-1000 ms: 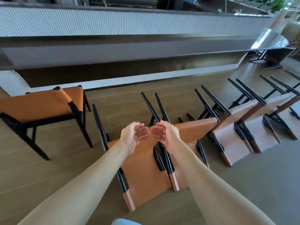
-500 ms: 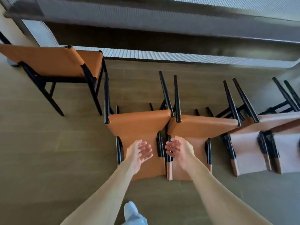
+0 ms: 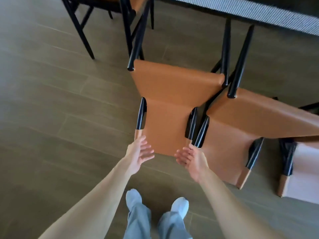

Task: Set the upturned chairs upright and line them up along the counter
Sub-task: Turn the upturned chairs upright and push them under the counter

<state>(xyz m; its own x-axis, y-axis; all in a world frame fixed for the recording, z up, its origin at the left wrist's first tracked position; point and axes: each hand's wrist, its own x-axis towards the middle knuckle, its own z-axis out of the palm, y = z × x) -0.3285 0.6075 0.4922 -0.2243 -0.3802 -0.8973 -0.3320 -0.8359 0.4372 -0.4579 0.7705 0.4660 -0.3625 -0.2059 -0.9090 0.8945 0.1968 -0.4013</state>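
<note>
Person's standing over nearest upturned chair, lying legs-up on floor w/ its neighbour touching on the right, near counter. Left hand & right hand are reaching w/ fingers spread, gripping nothing, at backrest's lower corners.

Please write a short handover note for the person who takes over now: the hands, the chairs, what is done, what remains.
Left hand and right hand: open, at the near edge of the nearest upturned chair, no grip yet.
Done: one upright chair stands by the counter.
Left: this chair, the second tan chair touching it, and a pale chair further right, all upturned.
</note>
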